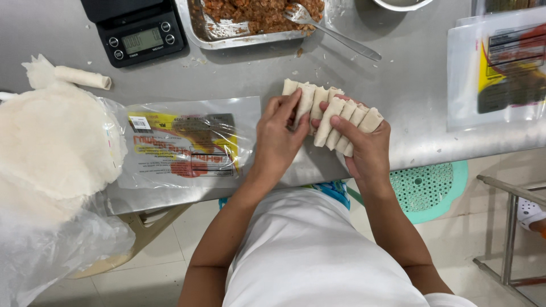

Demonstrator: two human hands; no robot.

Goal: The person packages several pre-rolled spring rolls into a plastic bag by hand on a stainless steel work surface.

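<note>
Several pale rolled spring rolls (318, 105) lie side by side on the steel table (409, 85), close to its near edge. My left hand (278, 136) grips the rolls at the left of the row, fingers laid over them. My right hand (367, 145) cups the rolls at the right, thumb on top. Both hands press the row together.
A stack of round wrappers (51, 142) sits on plastic at the left, one loose roll (83, 77) behind it. An empty wrapper bag (185, 142), a black scale (139, 37), a metal tray of meat filling (250, 20) with a fork (330, 31), and another packet (500, 68) surround the hands.
</note>
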